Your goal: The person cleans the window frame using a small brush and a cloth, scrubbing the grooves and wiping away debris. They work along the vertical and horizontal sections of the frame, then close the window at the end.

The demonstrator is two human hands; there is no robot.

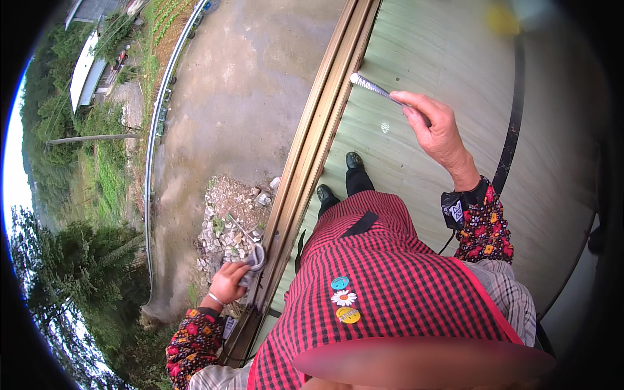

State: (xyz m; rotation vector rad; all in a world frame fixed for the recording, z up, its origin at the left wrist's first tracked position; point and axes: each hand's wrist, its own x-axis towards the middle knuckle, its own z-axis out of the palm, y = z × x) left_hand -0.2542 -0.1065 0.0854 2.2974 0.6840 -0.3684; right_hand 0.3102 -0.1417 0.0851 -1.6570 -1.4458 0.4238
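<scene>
Seen: long brown window rail (323,123), running diagonally. At its outer edge, bunched grey cloth (256,258), held in curled left grip (229,283), nearer to rail. Pinched in narrow right grip (437,129), indoor side: slim tool (374,87), crosswise to rail, white tip toward it.
</scene>
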